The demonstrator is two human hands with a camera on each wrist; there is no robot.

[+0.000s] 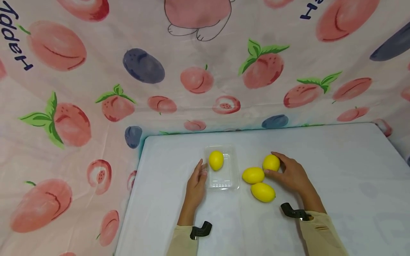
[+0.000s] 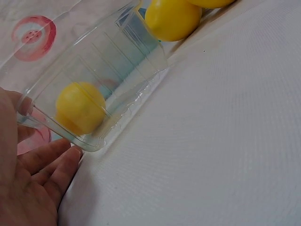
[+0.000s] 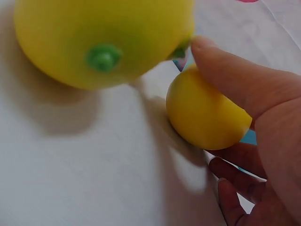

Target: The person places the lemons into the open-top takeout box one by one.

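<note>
A clear plastic tray (image 1: pixel 224 183) sits on the white table (image 1: pixel 320 160) with one yellow lemon (image 1: pixel 216 160) in its far end. My left hand (image 1: pixel 201 170) lies along the tray's left side, straight fingers touching its rim. The left wrist view shows that lemon (image 2: pixel 80 107) through the tray wall (image 2: pixel 117 61), with my fingers (image 2: pixel 51 162) at the near corner. My right hand (image 1: pixel 273 164) curls round a second lemon (image 1: pixel 270 161) right of the tray. In the right wrist view my thumb (image 3: pixel 235 75) presses on that lemon (image 3: pixel 197 117), fingers below it.
Two more lemons (image 1: pixel 253 175) (image 1: pixel 263 192) lie loose between the tray and my right wrist; one, with a green stem nub (image 3: pixel 103 56), fills the right wrist view. A fruit-print cloth (image 1: pixel 96 106) hangs behind and to the left of the table.
</note>
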